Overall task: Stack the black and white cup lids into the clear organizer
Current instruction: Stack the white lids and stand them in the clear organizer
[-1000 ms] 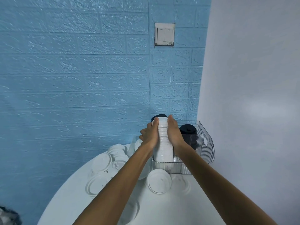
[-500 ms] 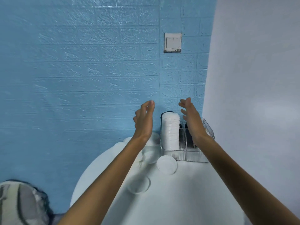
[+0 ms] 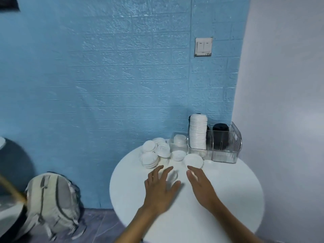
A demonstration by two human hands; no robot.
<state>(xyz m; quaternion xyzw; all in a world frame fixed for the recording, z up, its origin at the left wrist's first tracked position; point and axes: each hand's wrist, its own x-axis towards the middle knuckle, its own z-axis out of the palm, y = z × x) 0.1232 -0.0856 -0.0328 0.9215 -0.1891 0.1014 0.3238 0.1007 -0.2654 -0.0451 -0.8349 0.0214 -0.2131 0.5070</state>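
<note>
A clear organizer stands at the far right of the round white table. In its left front compartment rises a tall stack of white lids; black lids fill the compartment to the right. Loose white lids lie in a heap left of the organizer, and one white lid lies in front of it. My left hand hovers over the table with fingers spread and empty, above another flat white lid. My right hand is open too, its fingertips just short of the lid before the organizer.
A small clear container holding white lids sits between the heap and the organizer. A grey backpack leans on the floor left of the table. The blue brick wall is behind, a white wall at the right.
Both hands let go of the white stack in the organizer, then drew back and down over the table. The view has pulled away, showing the floor and backpack.
</note>
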